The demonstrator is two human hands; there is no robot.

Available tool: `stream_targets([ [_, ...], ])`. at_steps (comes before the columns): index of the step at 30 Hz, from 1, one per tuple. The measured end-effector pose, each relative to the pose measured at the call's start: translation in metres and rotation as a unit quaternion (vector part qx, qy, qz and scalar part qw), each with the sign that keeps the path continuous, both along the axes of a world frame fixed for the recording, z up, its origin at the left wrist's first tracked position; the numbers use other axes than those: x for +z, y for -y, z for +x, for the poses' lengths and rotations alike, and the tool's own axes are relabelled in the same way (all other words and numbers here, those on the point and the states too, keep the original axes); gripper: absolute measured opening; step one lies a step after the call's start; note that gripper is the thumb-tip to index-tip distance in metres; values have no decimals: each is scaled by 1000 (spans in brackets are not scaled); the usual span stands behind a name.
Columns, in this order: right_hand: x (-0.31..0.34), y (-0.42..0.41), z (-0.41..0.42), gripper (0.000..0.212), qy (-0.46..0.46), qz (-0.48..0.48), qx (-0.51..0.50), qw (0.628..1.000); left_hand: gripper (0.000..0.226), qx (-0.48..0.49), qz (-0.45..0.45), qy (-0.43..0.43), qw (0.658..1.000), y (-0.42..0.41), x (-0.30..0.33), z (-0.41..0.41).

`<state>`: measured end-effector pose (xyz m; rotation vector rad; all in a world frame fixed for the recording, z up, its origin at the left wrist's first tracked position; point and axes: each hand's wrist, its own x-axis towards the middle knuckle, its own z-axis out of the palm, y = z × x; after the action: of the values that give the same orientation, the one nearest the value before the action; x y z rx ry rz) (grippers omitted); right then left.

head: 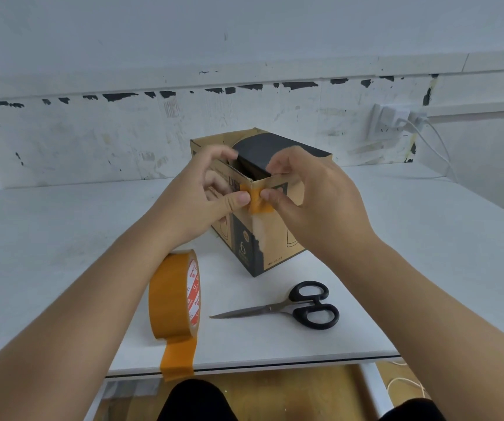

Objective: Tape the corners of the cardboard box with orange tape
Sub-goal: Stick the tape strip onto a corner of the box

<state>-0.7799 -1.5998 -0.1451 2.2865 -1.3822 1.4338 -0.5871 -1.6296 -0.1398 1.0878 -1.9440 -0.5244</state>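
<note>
Head view shows my left hand (pixel 211 189) and my right hand (pixel 302 189) working at the near top corner of the cardboard box (pixel 275 238), which stands on the white table (pixel 62 238) with that corner turned toward me. A short piece of orange tape (pixel 255 200) is wrapped around this corner just below the rim. My left thumb presses the tape onto the left face and my right thumb presses it onto the right face; the other fingers of both hands curl over the rim and grip the box walls. I judge this corner to be in the smoothing stage: the piece is placed but is not yet pressed flat. No tape is visible on the lower part of this edge, where the surface looks torn. The other corners are hidden or too unclear to assess, so I cannot tell how many remain. The tape roll (pixel 174 296) stands on edge near the front of the table, its loose end hanging over the edge. Scissors (pixel 290 308) lie closed beside it, ready for the next cut.
</note>
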Motion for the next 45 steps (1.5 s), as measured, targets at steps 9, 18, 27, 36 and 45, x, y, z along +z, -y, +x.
stream_targets([
  [9,1,2,3,18,5,5,7,1000,22,-115,23,26,993,17,13,5],
  [18,-2,6,-1,28,-37,17,13,999,41,-105,-17,81,991,19,-4,12],
  [27,-6,7,-1,37,-63,9,8,998,48,-92,-29,109,989,19,-5,11],
  [36,-5,7,-2,19,-13,19,27,999,19,-86,-42,88,991,17,-3,6],
  [45,-2,8,-2,10,24,28,43,998,17,-135,-13,35,990,16,-2,6],
])
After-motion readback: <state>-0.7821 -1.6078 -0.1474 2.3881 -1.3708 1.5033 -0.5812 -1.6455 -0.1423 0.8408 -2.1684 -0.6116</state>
